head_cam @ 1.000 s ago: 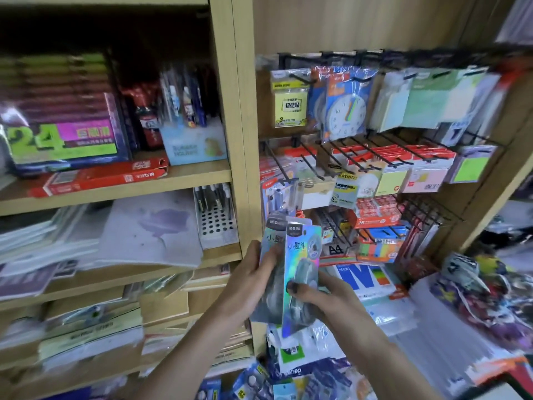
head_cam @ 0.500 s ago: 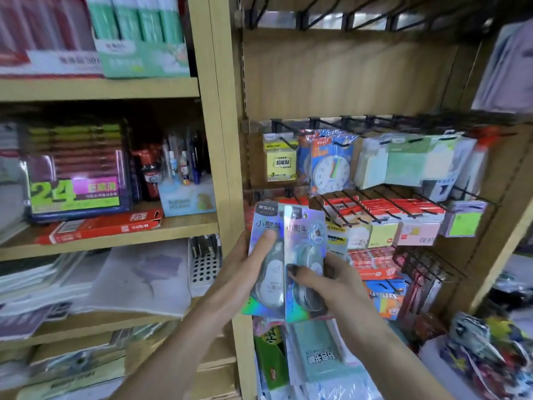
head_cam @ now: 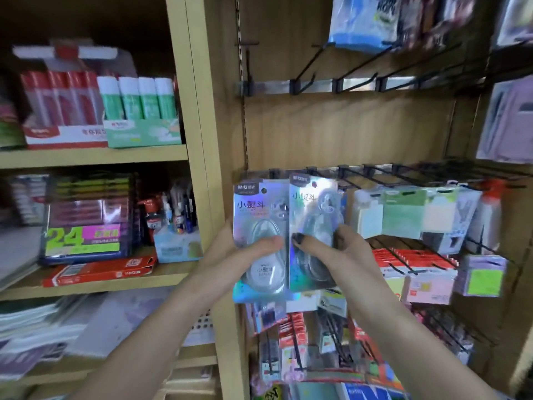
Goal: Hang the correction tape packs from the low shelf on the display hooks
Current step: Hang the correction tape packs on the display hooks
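Note:
I hold two shiny holographic correction tape packs upright, side by side, in front of the hook panel. My left hand (head_cam: pixel 230 255) grips the left pack (head_cam: pixel 256 215) with the thumb across its clear blister. My right hand (head_cam: pixel 334 252) grips the right pack (head_cam: pixel 313 209), its dark-nailed thumb on the front. Both packs have a hang hole near the top. Their tops reach the rail of black display hooks (head_cam: pixel 349 176) that carries sticky notes. A higher rail holds several bare black hooks (head_cam: pixel 343 73).
A wooden upright post (head_cam: pixel 202 140) divides the hook panel from shelves on the left with glue sticks (head_cam: pixel 138 96), a box marked 24 (head_cam: pixel 83 226) and a red box (head_cam: pixel 101 271). Sticky note packs (head_cam: pixel 403 212) hang right of my hands; more goods hang below.
Both hands have carried the two packs upward, from the lower hook rows to the sticky-note rail. My view has tilted up, and the bare upper hook rail now shows.

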A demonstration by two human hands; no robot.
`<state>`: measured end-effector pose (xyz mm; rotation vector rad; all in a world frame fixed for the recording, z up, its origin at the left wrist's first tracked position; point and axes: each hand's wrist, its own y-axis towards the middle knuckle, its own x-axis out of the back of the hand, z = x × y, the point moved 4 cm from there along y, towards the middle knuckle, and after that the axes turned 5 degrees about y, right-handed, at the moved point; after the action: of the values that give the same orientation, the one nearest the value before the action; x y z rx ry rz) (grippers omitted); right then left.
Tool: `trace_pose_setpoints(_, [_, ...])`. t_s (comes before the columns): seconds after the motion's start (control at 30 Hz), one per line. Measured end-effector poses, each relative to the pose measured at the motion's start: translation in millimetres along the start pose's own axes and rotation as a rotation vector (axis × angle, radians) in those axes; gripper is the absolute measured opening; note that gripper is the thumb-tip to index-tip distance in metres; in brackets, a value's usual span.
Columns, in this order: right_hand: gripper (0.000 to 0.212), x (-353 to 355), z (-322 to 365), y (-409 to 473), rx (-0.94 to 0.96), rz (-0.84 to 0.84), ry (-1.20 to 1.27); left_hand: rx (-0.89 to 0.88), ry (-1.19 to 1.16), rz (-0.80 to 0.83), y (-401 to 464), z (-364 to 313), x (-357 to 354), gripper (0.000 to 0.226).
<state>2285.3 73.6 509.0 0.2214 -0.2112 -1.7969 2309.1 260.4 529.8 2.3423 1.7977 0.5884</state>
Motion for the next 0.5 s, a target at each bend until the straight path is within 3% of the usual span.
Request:
trace_pose_setpoints(0.1, [0.065,-1,32,20,0.103,-0.008,-0.017,-0.115,0.052,-0.076,6,-30,14,0.03])
trace_pose_setpoints(0.23, [0.04,-13,77,55,0.258,-0.031,-0.001,-0.256,0.123,-0.281,17,-62,51,0.056])
trace_pose_setpoints(0.33, [0.05,-33,102,85,0.345,-0.018,-0.05,-0.325,0.194,-0.402,19,-86,74,0.07])
trace_pose_setpoints(0.5, [0.061,-72,127,122,0.456,-0.049,-0.152,-0.35,0.227,-0.441,27,-108,95,0.067])
